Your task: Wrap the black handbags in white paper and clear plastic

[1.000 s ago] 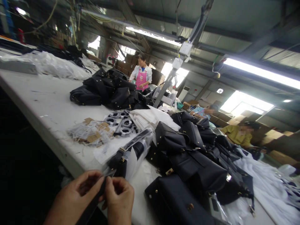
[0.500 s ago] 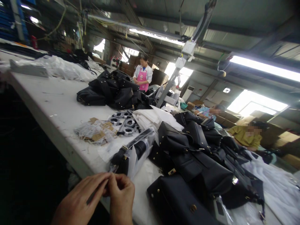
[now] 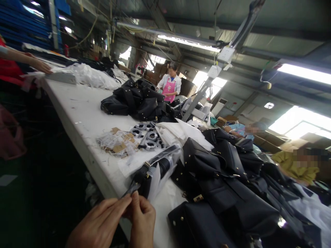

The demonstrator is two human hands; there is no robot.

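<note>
My left hand (image 3: 99,222) and my right hand (image 3: 142,218) meet at the table's near edge, fingertips pinched together. Between them seems to be the near end of a clear plastic bag (image 3: 157,184), which holds a black strap (image 3: 144,172) with gold-coloured buckles. The bag lies slanting away from my fingers across the white table (image 3: 77,119). Exactly what each fingertip grips is too small to tell apart. To the right of my hands is a large heap of black leather bags (image 3: 222,196) with gold studs.
Paper tags (image 3: 119,143), coiled cords (image 3: 150,136) and white sheets (image 3: 181,132) lie beyond the plastic bag. Farther back is another black bag pile (image 3: 134,100). A person's arm (image 3: 31,62) reaches in at the left; a person in a pink apron (image 3: 169,88) stands behind.
The view has swung left, so the scene sits further right. A person's arm and red clothing have come into view at the left. My hands keep their pinch at the bag's end.
</note>
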